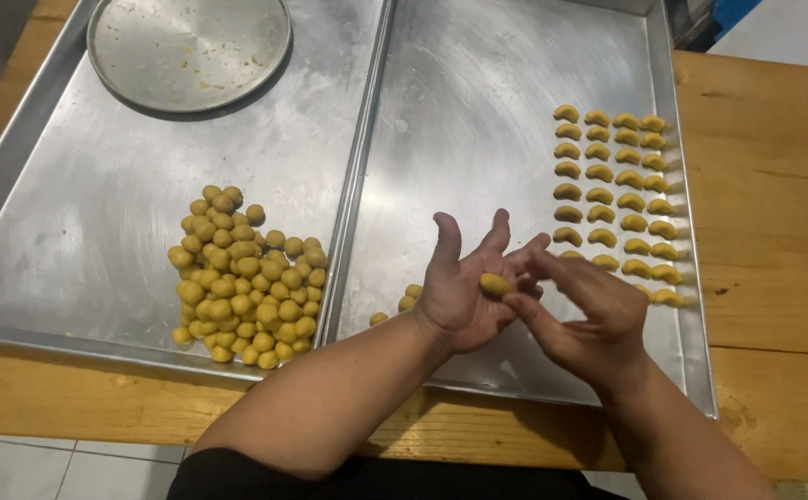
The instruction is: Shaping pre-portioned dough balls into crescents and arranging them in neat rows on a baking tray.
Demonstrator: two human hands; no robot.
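My left hand (464,292) is palm up over the near edge of the right metal tray (478,120), fingers spread. A small yellow dough piece (494,283) lies on that palm. My right hand (580,315) presses its fingers onto the dough piece from the right, rolling it against the left palm. Rows of curved yellow dough crescents (612,176) line the right side of the right tray. A heap of yellow dough balls (242,278) sits on the left metal tray (70,213). Three loose dough balls (407,301) lie on the right tray beside my left wrist.
A round metal plate (189,51) with crumbs rests at the far end of the left tray. Both trays stand side by side on a wooden table (774,185). White floor tiles (43,468) show below the table's near edge.
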